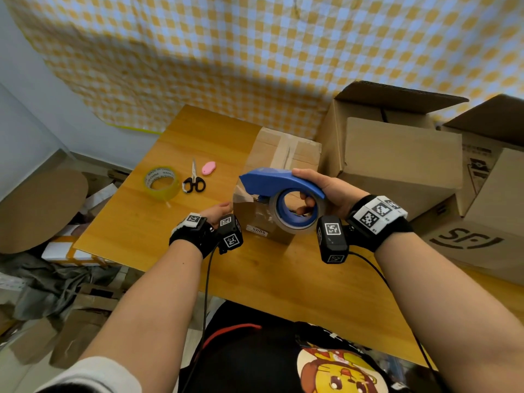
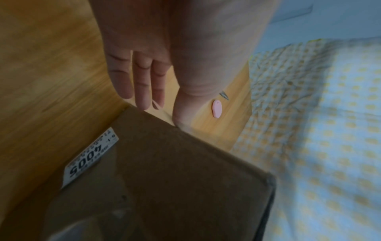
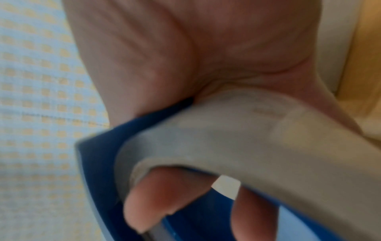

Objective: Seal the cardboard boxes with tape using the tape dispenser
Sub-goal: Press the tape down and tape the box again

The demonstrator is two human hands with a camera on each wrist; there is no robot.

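A small cardboard box (image 1: pixel 279 154) with a white label stands on the wooden table (image 1: pixel 147 222); tape runs along its top seam. My right hand (image 1: pixel 317 191) grips the blue tape dispenser (image 1: pixel 278 180) just above the box's near end, fingers curled through the hole of its clear tape roll (image 1: pixel 295 211). In the right wrist view those fingers (image 3: pixel 164 195) wrap the roll (image 3: pixel 257 138). My left hand (image 1: pixel 219 209) is flat with straight fingers (image 2: pixel 142 84) at the left side of the box (image 2: pixel 164 171), by its near corner; contact is unclear.
On the table left of the box lie a yellowish tape roll (image 1: pixel 161 181), black-handled scissors (image 1: pixel 194 178) and a pink cutter (image 1: pixel 208 167). Larger cardboard boxes (image 1: pixel 397 154) crowd the right side. A checked cloth (image 1: pixel 255 52) hangs behind; clutter fills the floor at left.
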